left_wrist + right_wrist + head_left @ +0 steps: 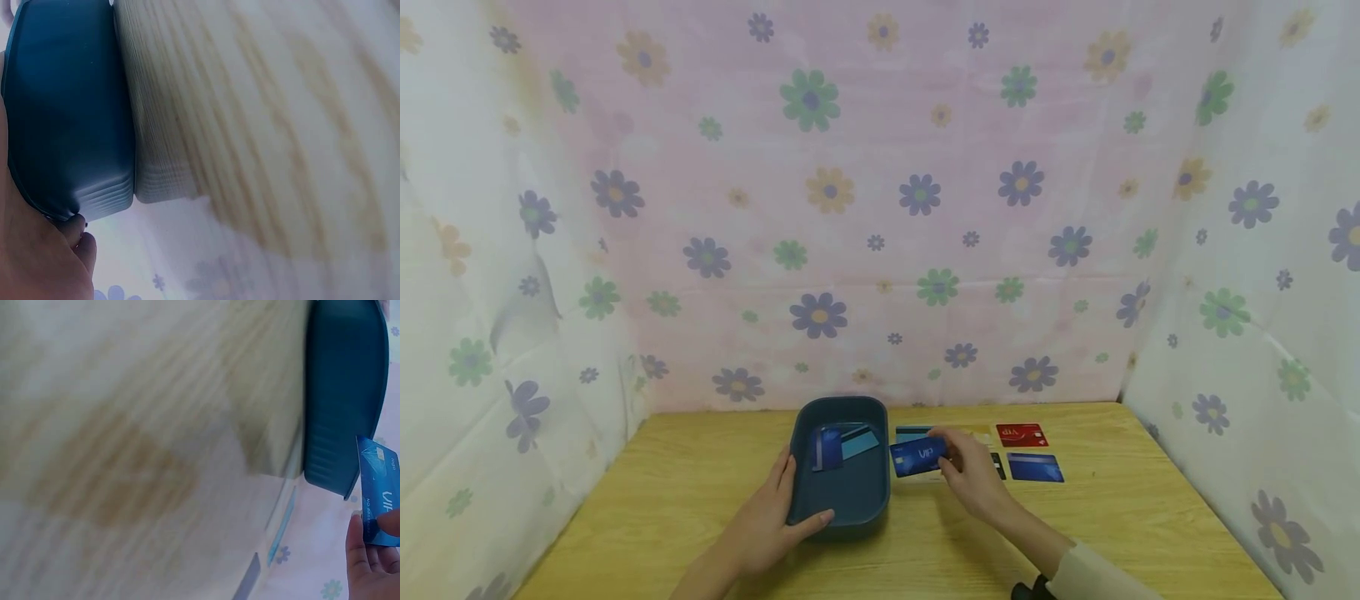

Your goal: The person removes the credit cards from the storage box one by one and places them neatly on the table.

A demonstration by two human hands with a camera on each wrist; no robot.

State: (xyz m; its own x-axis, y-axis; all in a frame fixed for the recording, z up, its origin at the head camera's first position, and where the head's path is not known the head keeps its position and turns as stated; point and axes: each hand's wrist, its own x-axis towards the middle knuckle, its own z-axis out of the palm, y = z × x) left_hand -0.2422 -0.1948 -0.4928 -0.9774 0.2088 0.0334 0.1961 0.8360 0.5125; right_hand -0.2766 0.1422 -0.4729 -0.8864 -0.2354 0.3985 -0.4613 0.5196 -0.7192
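Observation:
A dark blue plastic bin (842, 504) stands on the wooden table. My left hand (767, 508) grips its left side, the fingers along the outer wall and the thumb over the near rim. Two cards lie inside: a dark blue card (828, 450) and, partly under or against it, a light blue card (861, 444) with a black stripe. Between thumb and fingers, my right hand (973, 475) pinches a blue VIP card (917, 457), held just right of the bin's right rim. In the right wrist view the same VIP card (378, 481) appears beside the bin.
Right of the bin, cards lie in rows: a light blue striped card (913, 432), a gold card (982, 430), a red VIP card (1021, 435), a mostly hidden black card (998, 465) and a blue card (1035, 467). Flowered cloth (880, 250) hangs behind and at both sides.

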